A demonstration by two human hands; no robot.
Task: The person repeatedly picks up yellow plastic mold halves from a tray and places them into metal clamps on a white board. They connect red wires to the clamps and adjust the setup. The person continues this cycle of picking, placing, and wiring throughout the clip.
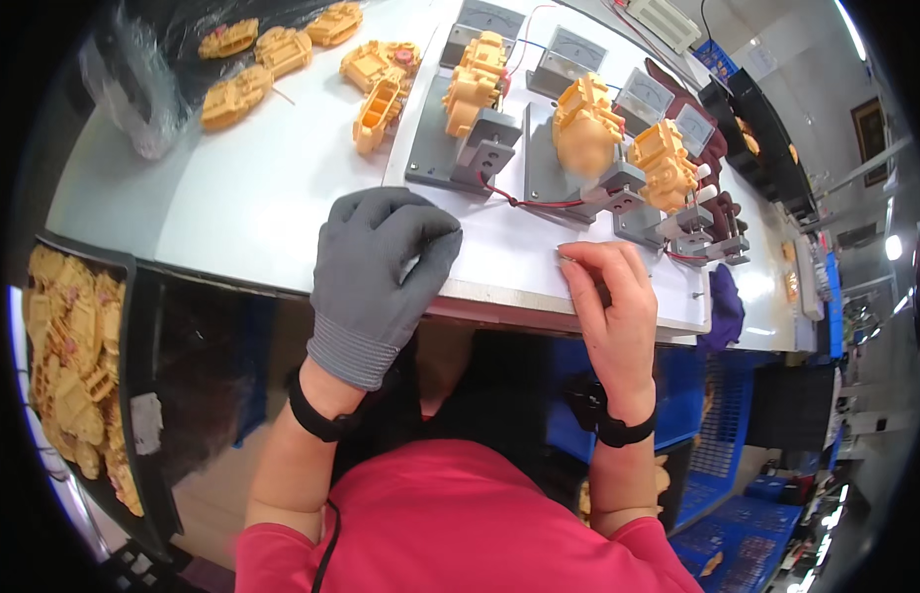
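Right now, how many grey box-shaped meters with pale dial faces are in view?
4, in a row descending rightward from the picture's upper centre: the leftmost meter, the second meter, the third meter and the rightmost meter. Others may be hidden.

This looks like a factory workshop, at an assembly or testing station. Across the top centre, grey fixtures with red wires and analogue meters hold yellow moulded parts on a white desk. More of the same parts fill a dark bin at left. Blue crates stand lower right, and ceiling lights run down the right edge.
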